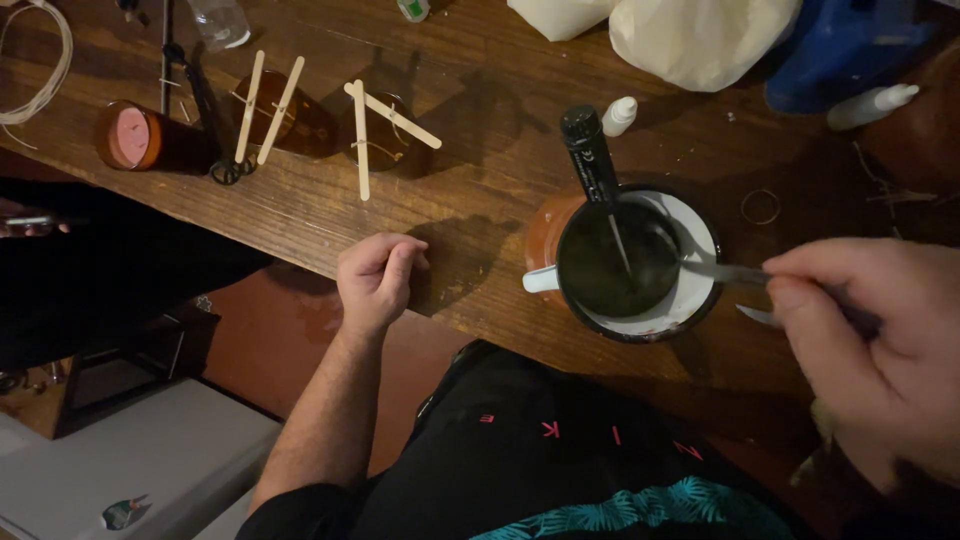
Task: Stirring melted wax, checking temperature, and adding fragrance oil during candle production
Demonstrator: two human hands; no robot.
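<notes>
My right hand (pixel 878 340) grips a metal spoon (pixel 728 272) whose tip dips into a white enamel mug (pixel 690 305) with a dark rim, filled with dark liquid. A black probe thermometer (pixel 592 160) leans in the mug too. My left hand (pixel 377 277) rests loosely curled on the front edge of the wooden table (pixel 480 190), left of the mug, holding nothing. Further back stand two amber glass jars (pixel 300 122), each with a pair of wooden sticks (pixel 362 135) laid across the top. A third amber jar (pixel 135 137) holds pink wax.
A white plastic bag (pixel 700 40) and a blue object (pixel 840 45) lie at the back right. Small white dropper bottles (pixel 620 115) stand near them. Black scissors (pixel 212 125) lie by the jars. Coiled wick (pixel 45 65) sits far left. Another person's hand (pixel 28 222) shows at the left edge.
</notes>
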